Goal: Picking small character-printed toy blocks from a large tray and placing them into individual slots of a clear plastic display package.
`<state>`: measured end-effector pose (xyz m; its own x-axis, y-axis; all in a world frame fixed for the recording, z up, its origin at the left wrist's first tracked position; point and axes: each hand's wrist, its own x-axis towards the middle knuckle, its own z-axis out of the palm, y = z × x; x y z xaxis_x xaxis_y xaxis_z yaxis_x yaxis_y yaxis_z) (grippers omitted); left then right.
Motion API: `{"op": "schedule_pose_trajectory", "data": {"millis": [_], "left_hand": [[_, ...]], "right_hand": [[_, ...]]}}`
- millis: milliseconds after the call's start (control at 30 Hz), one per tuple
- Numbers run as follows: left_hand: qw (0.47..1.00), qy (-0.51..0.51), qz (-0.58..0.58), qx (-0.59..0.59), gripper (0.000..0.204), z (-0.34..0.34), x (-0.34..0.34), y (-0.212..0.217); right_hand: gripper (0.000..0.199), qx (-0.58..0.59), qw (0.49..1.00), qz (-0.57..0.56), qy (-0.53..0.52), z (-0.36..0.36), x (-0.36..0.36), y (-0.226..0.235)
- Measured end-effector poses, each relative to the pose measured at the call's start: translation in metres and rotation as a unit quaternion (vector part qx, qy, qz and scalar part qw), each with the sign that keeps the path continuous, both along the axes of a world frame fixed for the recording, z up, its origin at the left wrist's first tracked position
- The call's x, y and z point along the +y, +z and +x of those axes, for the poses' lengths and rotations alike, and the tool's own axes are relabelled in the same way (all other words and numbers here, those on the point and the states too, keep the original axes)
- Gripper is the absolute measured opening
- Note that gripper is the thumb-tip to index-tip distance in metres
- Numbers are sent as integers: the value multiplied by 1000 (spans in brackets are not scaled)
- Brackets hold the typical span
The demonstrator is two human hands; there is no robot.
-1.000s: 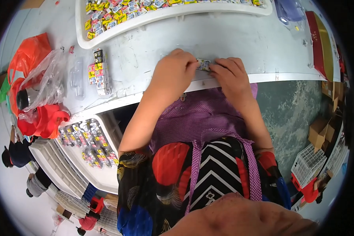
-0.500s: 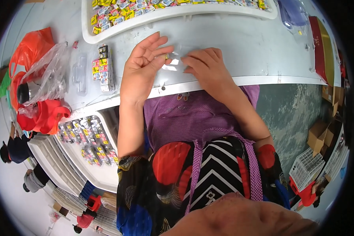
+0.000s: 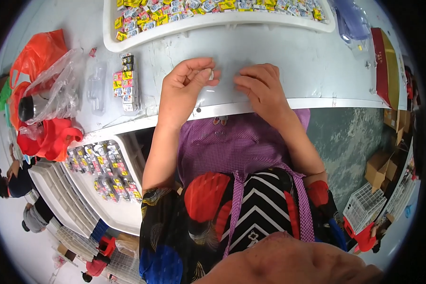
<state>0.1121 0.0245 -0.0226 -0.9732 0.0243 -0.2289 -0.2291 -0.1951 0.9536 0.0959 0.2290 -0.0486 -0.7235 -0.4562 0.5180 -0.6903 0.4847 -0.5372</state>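
Note:
My left hand point(image 3: 187, 87) is raised over the table's near edge, thumb and forefinger pinched on a small pale piece point(image 3: 211, 75) too small to name. To its right, my right hand point(image 3: 266, 87) hovers with loosely curved fingers pointing left and nothing visible in them. A gap separates the two hands. On the table left of them stands a stacked row of small printed boxes point(image 3: 128, 85), beside an empty clear plastic blister shell point(image 3: 97, 87).
A white tray point(image 3: 222, 20) heaped with tiny yellow, white and pink boxes lies beyond my hands. Red bags point(image 3: 40, 52) and a bottle point(image 3: 31, 110) in clear plastic sit at left. A lower tray point(image 3: 128, 217) holds filled packs. A maroon box point(image 3: 382, 68) stands at right.
Both hands have shifted slightly right and moved apart. The clear plastic piece seen between them before can no longer be made out. The left fingers have curled in more.

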Motion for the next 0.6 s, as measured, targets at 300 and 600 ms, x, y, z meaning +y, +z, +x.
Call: {"op": "schedule_pose_trajectory", "data": {"millis": [300,600], "left_hand": [[998,9,55,13,24,-27,0,22],[929,8,-299,219,28,-132,-12,46]], "right_hand": [[24,-11,982,-128,-136,-44,30,27],[25,43,995,58,-64,-174,49,60]]}}
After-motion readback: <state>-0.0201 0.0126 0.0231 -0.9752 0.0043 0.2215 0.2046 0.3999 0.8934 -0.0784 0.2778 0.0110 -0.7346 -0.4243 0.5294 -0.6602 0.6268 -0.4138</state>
